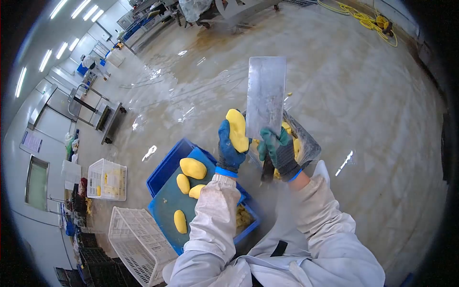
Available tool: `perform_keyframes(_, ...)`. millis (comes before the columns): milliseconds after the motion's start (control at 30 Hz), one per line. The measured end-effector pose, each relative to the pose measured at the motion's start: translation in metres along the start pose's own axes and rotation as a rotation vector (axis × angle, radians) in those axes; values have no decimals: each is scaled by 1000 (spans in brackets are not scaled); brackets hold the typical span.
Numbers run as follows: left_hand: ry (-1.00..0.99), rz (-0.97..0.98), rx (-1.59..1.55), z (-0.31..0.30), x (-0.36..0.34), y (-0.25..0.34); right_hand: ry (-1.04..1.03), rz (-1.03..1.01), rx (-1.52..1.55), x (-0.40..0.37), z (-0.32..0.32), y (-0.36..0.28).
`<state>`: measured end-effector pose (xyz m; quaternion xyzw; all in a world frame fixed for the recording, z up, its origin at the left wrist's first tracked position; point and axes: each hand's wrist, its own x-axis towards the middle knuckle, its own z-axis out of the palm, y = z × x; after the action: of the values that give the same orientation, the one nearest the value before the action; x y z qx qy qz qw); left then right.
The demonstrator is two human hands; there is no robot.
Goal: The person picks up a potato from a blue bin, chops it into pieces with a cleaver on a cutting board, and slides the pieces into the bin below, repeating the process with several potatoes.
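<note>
My left hand [230, 152], in a blue glove, is closed around a long peeled potato [237, 129] held upright. Beside it my right hand [278, 152], in a green and grey glove, grips a cleaver [266, 91] whose broad rectangular blade points away from me. Below and left, several peeled potatoes [193, 168] lie on a teal cutting board [167, 209], which rests across a blue crate [165, 167]. Partly hidden behind my right hand, a plastic-lined container [308, 141] holds yellow pieces. My left forearm covers part of the board.
An overturned-looking white basket [138, 241] sits left of the board, and another white basket [119, 179] with yellow pieces stands beyond it. Farther off are a metal cart [100, 117], a person [91, 62] and a coiled yellow hose [366, 19] on the wet floor.
</note>
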<state>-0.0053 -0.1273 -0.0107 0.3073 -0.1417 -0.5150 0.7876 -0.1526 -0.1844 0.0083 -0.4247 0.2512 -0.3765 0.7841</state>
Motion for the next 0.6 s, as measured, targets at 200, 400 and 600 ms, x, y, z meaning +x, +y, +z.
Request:
perform_keyframes(200,-39,139,79,1,1,-11,-12,-42,-20,2,7,13)
perform_keyframes(400,-16,137,26,-20,21,-35,11,-53,-30,14,5,30)
perform_keyframes(600,61,585,1166,4,30,-20,125,91,97,18,-6,5)
